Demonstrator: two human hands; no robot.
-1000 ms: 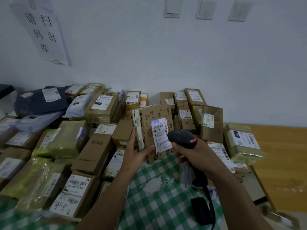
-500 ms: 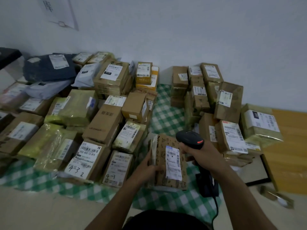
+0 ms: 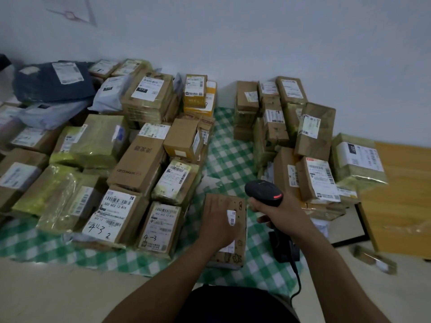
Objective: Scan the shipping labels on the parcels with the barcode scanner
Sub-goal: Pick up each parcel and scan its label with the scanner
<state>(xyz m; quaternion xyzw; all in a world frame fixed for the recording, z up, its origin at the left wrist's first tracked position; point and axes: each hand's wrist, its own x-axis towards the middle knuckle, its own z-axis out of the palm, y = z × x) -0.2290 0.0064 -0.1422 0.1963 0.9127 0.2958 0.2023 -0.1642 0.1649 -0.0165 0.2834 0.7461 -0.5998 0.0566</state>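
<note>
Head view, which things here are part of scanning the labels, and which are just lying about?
In the job: barcode scanner, gripped by the right hand; cartoon-printed parcel under the left hand; its shipping label; labelled parcels piled around.
Lying about: green checked cloth; wooden surface; wall notice.

I see a plain white wall (image 3: 256, 31), paper sheet (image 3: 70, 12) taped top left; green-checked cloth (image 3: 228, 148) over pale floor (image 3: 58, 287); wooden panel (image 3: 401, 194) at right.

Near left, a brown cardboard box (image 3: 136, 217) carries a white label (image 3: 112, 210) reading 502-602-12-815 and handwritten 4-3 2; the flat brown parcel (image 3: 161, 229) to its right, 4-3.
</note>
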